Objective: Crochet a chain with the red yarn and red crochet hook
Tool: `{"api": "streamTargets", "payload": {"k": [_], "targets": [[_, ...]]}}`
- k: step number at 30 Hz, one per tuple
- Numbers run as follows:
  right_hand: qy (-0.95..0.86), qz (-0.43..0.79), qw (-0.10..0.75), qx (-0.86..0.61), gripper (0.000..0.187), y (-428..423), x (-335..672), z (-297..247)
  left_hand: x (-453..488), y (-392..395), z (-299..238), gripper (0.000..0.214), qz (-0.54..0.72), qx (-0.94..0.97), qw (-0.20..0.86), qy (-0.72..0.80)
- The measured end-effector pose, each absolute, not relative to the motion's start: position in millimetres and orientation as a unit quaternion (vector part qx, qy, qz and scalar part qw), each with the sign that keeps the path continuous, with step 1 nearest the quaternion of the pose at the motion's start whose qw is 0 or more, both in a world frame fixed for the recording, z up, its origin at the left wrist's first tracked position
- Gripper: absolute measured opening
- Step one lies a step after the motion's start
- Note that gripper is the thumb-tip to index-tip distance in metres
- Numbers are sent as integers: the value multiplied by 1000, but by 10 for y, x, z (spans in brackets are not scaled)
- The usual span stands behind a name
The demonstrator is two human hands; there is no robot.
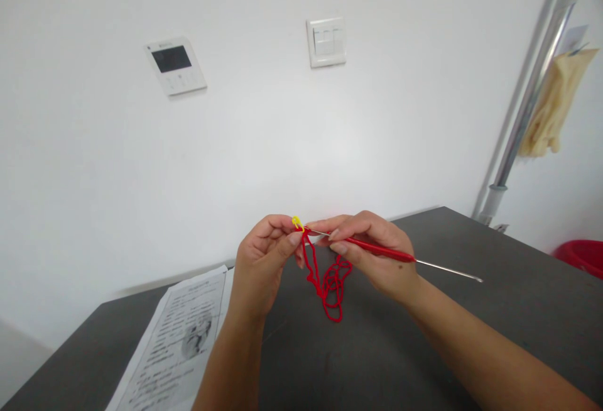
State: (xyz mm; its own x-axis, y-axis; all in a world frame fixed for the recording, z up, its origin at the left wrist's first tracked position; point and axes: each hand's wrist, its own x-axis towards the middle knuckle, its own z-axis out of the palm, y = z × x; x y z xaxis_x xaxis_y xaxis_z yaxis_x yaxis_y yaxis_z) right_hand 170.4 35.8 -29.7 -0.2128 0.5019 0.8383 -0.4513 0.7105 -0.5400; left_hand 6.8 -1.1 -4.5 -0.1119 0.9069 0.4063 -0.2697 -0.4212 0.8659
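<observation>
Both my hands are raised above a dark grey table point(471, 335). My left hand point(264, 260) is closed, pinching the top of a red yarn chain point(330, 282) where a small yellow stitch marker point(296, 222) sits. The chain hangs down in loose loops between my hands. My right hand point(372, 251) is closed on a crochet hook point(405, 256) with a red handle and a metal shaft that sticks out to the right. The hook's tip meets the yarn at my left fingertips.
A printed sheet of paper point(181, 342) lies on the table at the left. On the white wall hang an intercom panel point(175, 65) and a light switch point(326, 41). A metal pole point(532, 90) with pale gloves point(553, 106) stands right, a red bin point(581, 255) beyond.
</observation>
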Motion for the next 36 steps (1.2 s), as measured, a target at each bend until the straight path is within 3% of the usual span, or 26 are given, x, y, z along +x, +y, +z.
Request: {"api": "streamTargets", "payload": {"k": [12, 26, 36], "targets": [[-648, 443, 618, 28, 4, 360, 1699, -275, 83, 25, -102, 28, 666, 438, 531, 288], [-710, 346, 613, -36, 2, 419, 1729, -299, 76, -30, -33, 27, 662, 490, 451, 343], [-683, 421, 596, -11, 7, 409, 1746, -281, 91, -47, -5, 18, 660, 477, 457, 358]]}}
